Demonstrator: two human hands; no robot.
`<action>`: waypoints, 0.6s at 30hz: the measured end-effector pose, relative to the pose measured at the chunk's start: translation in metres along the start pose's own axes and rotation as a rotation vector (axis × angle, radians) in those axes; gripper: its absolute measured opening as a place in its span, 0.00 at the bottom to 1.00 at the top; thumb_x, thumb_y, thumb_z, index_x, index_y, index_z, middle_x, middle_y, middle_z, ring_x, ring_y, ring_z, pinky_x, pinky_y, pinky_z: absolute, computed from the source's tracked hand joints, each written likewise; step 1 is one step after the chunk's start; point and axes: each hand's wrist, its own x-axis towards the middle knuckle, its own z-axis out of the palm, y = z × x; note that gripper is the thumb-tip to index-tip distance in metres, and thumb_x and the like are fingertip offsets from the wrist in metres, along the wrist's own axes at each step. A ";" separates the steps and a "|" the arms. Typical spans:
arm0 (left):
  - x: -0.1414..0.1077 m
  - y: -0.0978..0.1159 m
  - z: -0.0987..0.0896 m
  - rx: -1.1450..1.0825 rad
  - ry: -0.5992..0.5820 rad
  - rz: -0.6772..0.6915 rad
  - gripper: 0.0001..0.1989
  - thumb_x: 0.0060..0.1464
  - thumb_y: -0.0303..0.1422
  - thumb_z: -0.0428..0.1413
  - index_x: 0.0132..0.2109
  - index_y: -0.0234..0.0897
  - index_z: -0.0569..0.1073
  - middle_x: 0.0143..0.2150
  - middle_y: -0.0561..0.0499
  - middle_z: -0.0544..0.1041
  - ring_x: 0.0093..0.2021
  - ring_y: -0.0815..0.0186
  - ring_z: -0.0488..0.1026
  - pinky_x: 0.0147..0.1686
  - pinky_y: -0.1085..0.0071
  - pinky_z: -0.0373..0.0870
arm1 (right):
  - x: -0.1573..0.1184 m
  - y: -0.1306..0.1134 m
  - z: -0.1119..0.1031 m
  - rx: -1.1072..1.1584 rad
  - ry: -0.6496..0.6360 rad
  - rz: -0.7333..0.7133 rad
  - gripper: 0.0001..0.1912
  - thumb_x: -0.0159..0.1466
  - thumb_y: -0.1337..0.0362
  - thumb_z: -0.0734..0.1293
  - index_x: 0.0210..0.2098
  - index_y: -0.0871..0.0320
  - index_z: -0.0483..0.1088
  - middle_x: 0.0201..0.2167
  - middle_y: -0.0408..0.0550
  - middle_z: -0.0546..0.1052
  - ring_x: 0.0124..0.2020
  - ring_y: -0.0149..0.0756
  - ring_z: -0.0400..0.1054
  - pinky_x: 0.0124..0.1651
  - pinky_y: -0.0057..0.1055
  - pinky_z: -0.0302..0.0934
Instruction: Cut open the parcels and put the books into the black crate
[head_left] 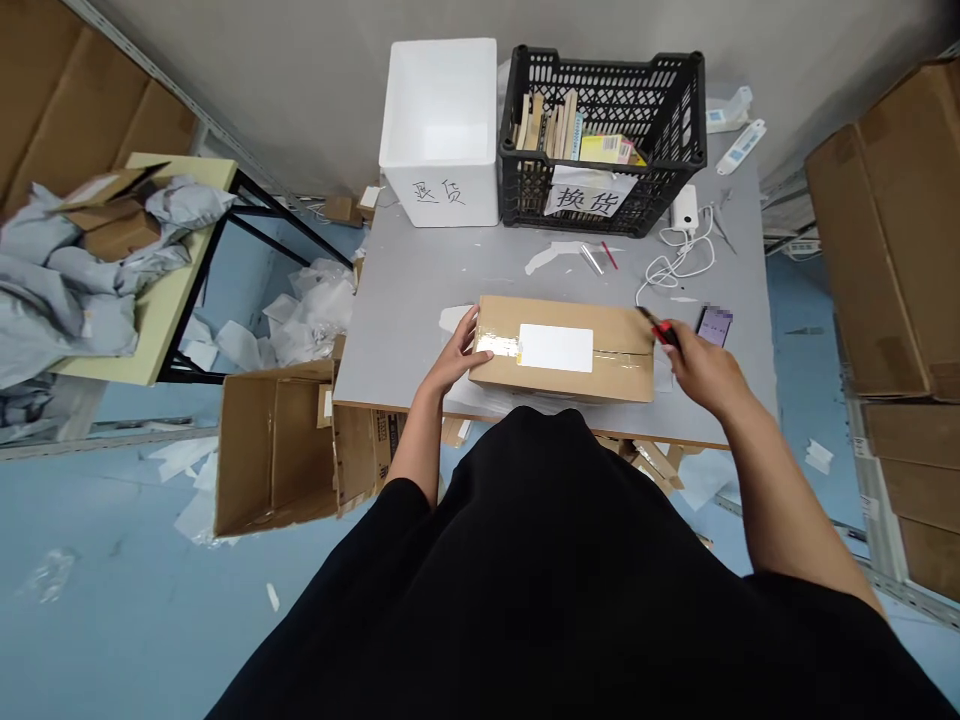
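Observation:
A long brown cardboard box [622,380] lies at the front of the grey table, with a white label [556,348] and clear tape on its top. My left hand [454,356] grips the box's left end, thumb on top and fingers along the back left corner. In my right hand [701,370] is a red and black cutter [664,332], its tip at the upper right corner of the box. A phone [715,325] lies just beyond my right hand.
Along the back of the table [420,270] stand a white foam bin [450,195] and a black crate [577,225] holding books. A white cable [679,265] lies at the right. An open carton [274,450] stands below at the left.

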 end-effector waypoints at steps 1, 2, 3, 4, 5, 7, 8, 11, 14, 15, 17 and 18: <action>0.001 0.000 -0.002 0.032 -0.022 0.015 0.46 0.47 0.34 0.68 0.70 0.55 0.60 0.73 0.49 0.58 0.72 0.45 0.54 0.67 0.52 0.57 | 0.002 -0.024 -0.011 -0.054 -0.034 -0.079 0.28 0.69 0.57 0.57 0.67 0.53 0.58 0.49 0.58 0.77 0.36 0.47 0.71 0.37 0.37 0.60; 0.001 -0.001 -0.003 0.067 -0.045 0.027 0.45 0.47 0.36 0.68 0.70 0.56 0.60 0.74 0.50 0.56 0.72 0.46 0.53 0.68 0.52 0.56 | 0.004 -0.048 -0.018 -0.099 -0.077 -0.165 0.29 0.69 0.59 0.57 0.69 0.50 0.57 0.50 0.57 0.77 0.36 0.45 0.71 0.37 0.35 0.59; 0.002 -0.001 -0.004 0.100 -0.066 0.037 0.44 0.48 0.37 0.67 0.70 0.56 0.60 0.75 0.51 0.54 0.73 0.46 0.52 0.68 0.51 0.56 | 0.007 -0.072 -0.021 -0.138 -0.130 -0.258 0.30 0.69 0.61 0.57 0.70 0.47 0.55 0.50 0.55 0.77 0.35 0.43 0.71 0.36 0.34 0.58; 0.002 -0.002 -0.006 0.128 -0.084 0.044 0.42 0.49 0.38 0.67 0.69 0.56 0.61 0.75 0.52 0.53 0.73 0.46 0.51 0.68 0.51 0.55 | 0.011 -0.094 -0.022 -0.174 -0.186 -0.351 0.32 0.68 0.63 0.58 0.71 0.45 0.53 0.49 0.53 0.77 0.34 0.41 0.71 0.36 0.33 0.57; 0.003 -0.002 -0.007 0.148 -0.098 0.049 0.41 0.50 0.39 0.66 0.69 0.56 0.62 0.75 0.53 0.53 0.73 0.46 0.52 0.68 0.51 0.56 | 0.016 -0.114 -0.020 -0.211 -0.231 -0.421 0.33 0.67 0.65 0.58 0.71 0.43 0.52 0.47 0.52 0.78 0.33 0.40 0.70 0.36 0.32 0.56; 0.004 -0.003 -0.009 0.164 -0.112 0.060 0.40 0.50 0.41 0.66 0.68 0.55 0.63 0.74 0.53 0.55 0.72 0.46 0.53 0.67 0.51 0.57 | 0.027 -0.145 -0.015 -0.275 -0.278 -0.523 0.36 0.67 0.66 0.58 0.72 0.41 0.50 0.44 0.51 0.78 0.32 0.37 0.70 0.36 0.31 0.54; 0.004 -0.003 -0.010 0.163 -0.113 0.063 0.40 0.49 0.41 0.66 0.68 0.56 0.63 0.74 0.53 0.55 0.72 0.46 0.53 0.67 0.51 0.58 | 0.034 -0.158 -0.012 -0.302 -0.291 -0.560 0.36 0.67 0.67 0.58 0.72 0.41 0.49 0.43 0.50 0.78 0.32 0.37 0.70 0.36 0.31 0.54; 0.005 -0.004 -0.013 0.140 -0.118 0.045 0.41 0.48 0.40 0.67 0.68 0.56 0.64 0.74 0.52 0.56 0.72 0.45 0.54 0.66 0.49 0.58 | 0.050 -0.185 -0.008 -0.362 -0.322 -0.626 0.37 0.68 0.68 0.56 0.73 0.38 0.46 0.45 0.51 0.77 0.32 0.37 0.70 0.35 0.32 0.52; 0.006 -0.006 -0.016 0.100 -0.119 0.022 0.41 0.47 0.39 0.68 0.67 0.57 0.65 0.74 0.51 0.55 0.73 0.43 0.52 0.68 0.47 0.55 | 0.061 -0.203 -0.008 -0.402 -0.348 -0.663 0.36 0.69 0.69 0.55 0.73 0.38 0.45 0.45 0.51 0.77 0.32 0.37 0.70 0.36 0.32 0.52; 0.007 -0.006 -0.017 0.092 -0.125 0.020 0.40 0.47 0.38 0.68 0.67 0.57 0.65 0.74 0.52 0.55 0.73 0.43 0.50 0.69 0.46 0.53 | 0.064 -0.207 -0.008 -0.411 -0.352 -0.673 0.36 0.69 0.69 0.55 0.73 0.39 0.45 0.44 0.52 0.77 0.32 0.37 0.70 0.36 0.33 0.52; 0.008 -0.008 -0.019 0.090 -0.141 0.027 0.40 0.47 0.38 0.68 0.67 0.57 0.65 0.75 0.52 0.53 0.74 0.44 0.48 0.69 0.45 0.50 | 0.067 -0.215 -0.007 -0.422 -0.362 -0.690 0.37 0.69 0.69 0.56 0.73 0.39 0.44 0.44 0.52 0.77 0.33 0.38 0.71 0.37 0.33 0.53; 0.008 -0.008 -0.019 0.095 -0.150 0.032 0.40 0.48 0.38 0.68 0.67 0.57 0.65 0.75 0.52 0.52 0.74 0.44 0.47 0.70 0.45 0.50 | 0.069 -0.218 -0.007 -0.427 -0.367 -0.694 0.37 0.69 0.69 0.56 0.73 0.39 0.44 0.44 0.52 0.77 0.33 0.38 0.71 0.37 0.33 0.53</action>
